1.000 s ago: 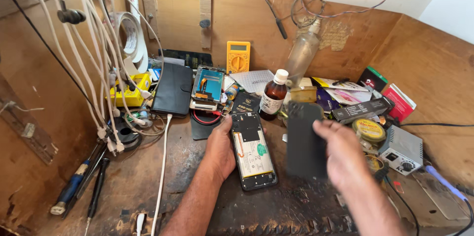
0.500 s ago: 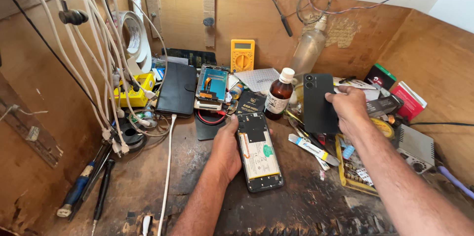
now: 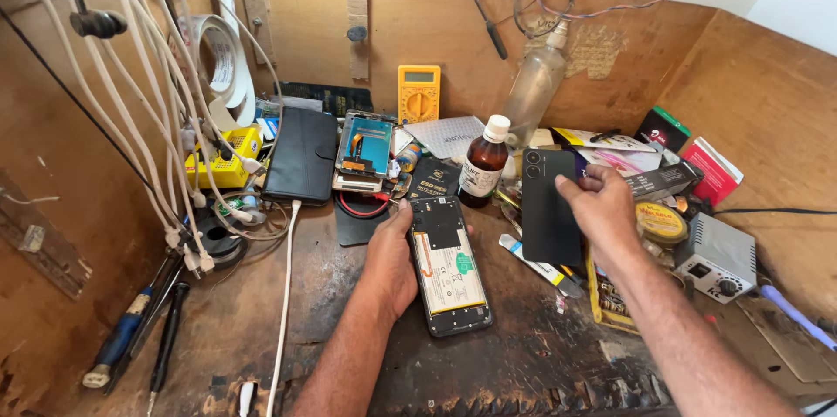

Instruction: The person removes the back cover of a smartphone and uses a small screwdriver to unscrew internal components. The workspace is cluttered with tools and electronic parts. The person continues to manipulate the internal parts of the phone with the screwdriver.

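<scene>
Now left hand (image 3: 390,256) steadies the opened phone (image 3: 448,265); right hand (image 3: 600,199) grips a matte black back cover (image 3: 547,208).

Yellow multimeter (image 3: 418,93) upper centre; brown bottle (image 3: 484,164) mid-frame; black wallet case (image 3: 301,156) left of centre; tape roll (image 3: 222,64) upper left; white cables (image 3: 131,77) hanging left.

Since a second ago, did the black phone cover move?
Yes. The right hand carried the black back cover up and rightward, from beside the opened phone toward the brown bottle.

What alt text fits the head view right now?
The left hand steadies an opened phone on the workbench, while the right hand holds its black back cover beside a brown bottle.
</scene>
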